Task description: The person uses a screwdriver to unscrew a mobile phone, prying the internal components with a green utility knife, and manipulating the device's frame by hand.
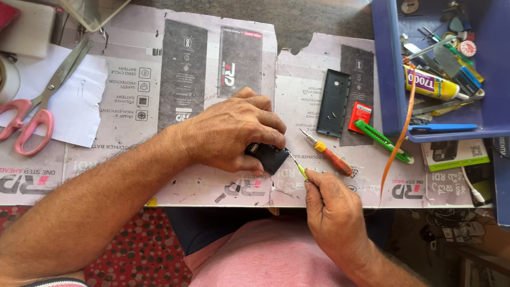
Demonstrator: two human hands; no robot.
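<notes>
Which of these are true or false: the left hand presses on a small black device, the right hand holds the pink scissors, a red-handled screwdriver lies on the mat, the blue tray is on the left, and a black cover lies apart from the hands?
1. The left hand presses on a small black device. True.
2. The right hand holds the pink scissors. False: it holds a thin green-handled tool; the scissors lie far left.
3. A red-handled screwdriver lies on the mat. True.
4. The blue tray is on the left. False: it sits at the right.
5. A black cover lies apart from the hands. True.
</notes>
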